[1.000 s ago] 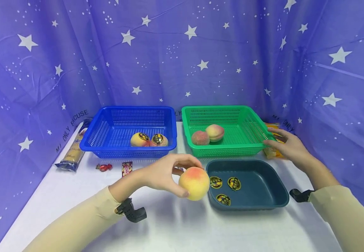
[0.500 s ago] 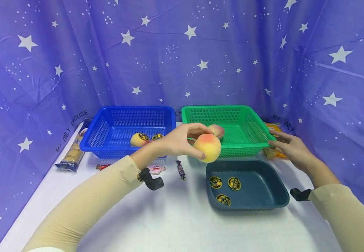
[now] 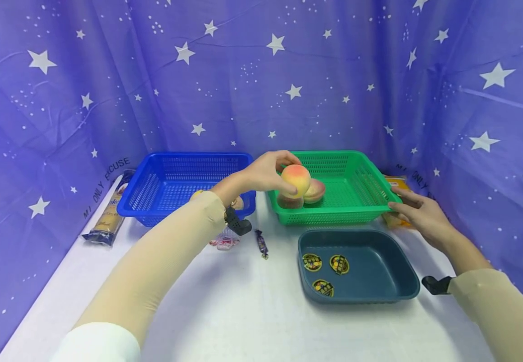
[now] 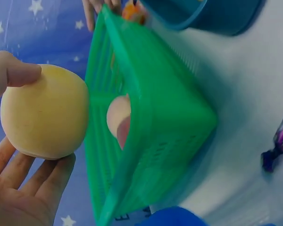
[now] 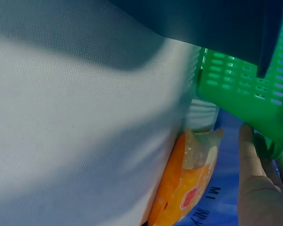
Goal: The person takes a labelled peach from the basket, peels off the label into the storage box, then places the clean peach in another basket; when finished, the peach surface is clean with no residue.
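Note:
My left hand (image 3: 268,173) holds a yellow-red peach (image 3: 295,181) above the front left part of the green basket (image 3: 334,216). In the left wrist view, the thumb lies on top of this peach (image 4: 45,113) and the fingers are beneath. Two more peaches sit in the green basket: a pinkish peach (image 3: 314,191), and a darker peach (image 3: 290,202) partly covered by the held one. At the basket's front right corner, my right hand (image 3: 422,216) pinches the rim between thumb and fingers; the right wrist view shows these fingers (image 5: 247,155) against the corner.
A blue basket (image 3: 139,213) stands left, its peaches mostly behind my left arm. The dark teal tray (image 3: 370,276) in front bears several round stickers. Wrapped candies, such as a purple candy (image 3: 261,244), lie mid-table. Packets lie left (image 3: 109,216) and right (image 5: 184,183).
My left hand has carried the peach away from me, from beside the teal tray to over the green basket. My right hand stays at the basket's corner.

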{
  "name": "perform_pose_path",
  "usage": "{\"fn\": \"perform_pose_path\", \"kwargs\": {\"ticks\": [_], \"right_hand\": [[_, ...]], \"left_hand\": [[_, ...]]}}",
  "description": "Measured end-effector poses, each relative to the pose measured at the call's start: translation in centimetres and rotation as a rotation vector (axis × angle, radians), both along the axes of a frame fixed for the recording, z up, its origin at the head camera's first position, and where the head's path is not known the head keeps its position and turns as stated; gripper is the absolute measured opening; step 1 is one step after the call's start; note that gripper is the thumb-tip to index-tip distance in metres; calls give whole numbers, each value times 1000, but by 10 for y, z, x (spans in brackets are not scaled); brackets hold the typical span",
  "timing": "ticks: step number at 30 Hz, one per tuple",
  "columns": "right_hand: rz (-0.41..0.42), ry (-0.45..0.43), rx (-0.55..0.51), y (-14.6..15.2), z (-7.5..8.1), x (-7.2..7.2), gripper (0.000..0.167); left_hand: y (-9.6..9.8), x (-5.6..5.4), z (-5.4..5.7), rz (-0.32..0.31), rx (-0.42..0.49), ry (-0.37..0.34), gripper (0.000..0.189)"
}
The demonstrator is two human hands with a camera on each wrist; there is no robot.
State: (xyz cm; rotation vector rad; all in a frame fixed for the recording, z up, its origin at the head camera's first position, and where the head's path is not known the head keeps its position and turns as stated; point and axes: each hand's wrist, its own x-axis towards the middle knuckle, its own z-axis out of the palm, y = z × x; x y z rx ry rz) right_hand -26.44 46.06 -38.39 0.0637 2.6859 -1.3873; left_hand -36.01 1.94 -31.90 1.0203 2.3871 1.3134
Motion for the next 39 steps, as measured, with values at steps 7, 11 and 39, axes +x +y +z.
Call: {"fn": "perform_pose_path", "kwargs": {"ticks": [7, 11, 39], "right_hand": [[-15, 13, -17, 3, -3, -3, 81], [-35, -2, -20, 3, -5, -2, 82], [-62, -14, -45, 3, -9, 1, 80]], "left_hand": [[3, -23, 0, 124, -9, -52, 65], [4, -31, -4, 198, -32, -73, 66], [29, -50, -28, 441, -34, -258, 69]]}}
